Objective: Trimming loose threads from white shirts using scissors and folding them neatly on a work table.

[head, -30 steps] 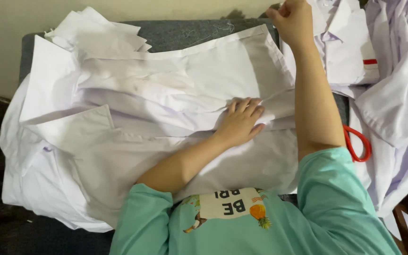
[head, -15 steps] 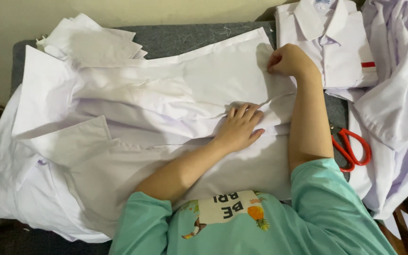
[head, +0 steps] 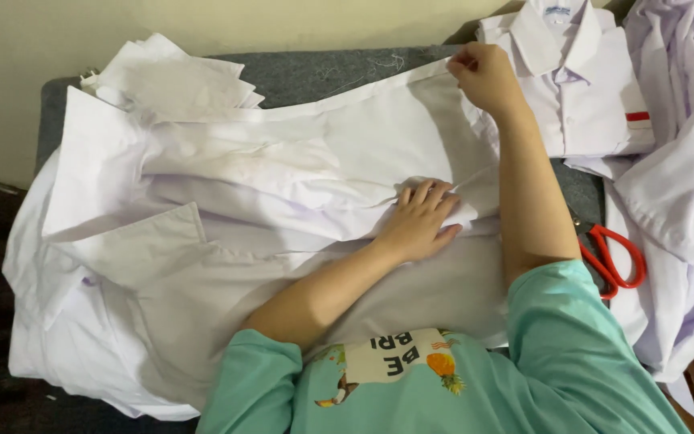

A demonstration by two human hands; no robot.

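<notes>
1. The right hand (head: pixel 487 76) pinches the far edge of the white cotton shirt (head: pixel 299 185), grip clamped.
2. The left hand (head: pixel 421 221) presses flat, fingers apart, on a fold.
3. The shirt's long axis runs leftward from both grips across the grey desk (head: pixel 339 66).
4. Red-handled scissors (head: pixel 616 257) lie right of the right forearm.

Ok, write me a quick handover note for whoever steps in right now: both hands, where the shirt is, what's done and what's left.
Left hand: flat, fingers spread, pressing a fold of the white cotton shirt.
Right hand: closed on that shirt's far edge.
Shirt: spread across the grey padded surface, collar to the left.
Nearby: red-handled scissors by the right elbow; a folded white shirt at the far right.
Done: one shirt folded.
Left: the spread shirt is only partly folded.
</notes>
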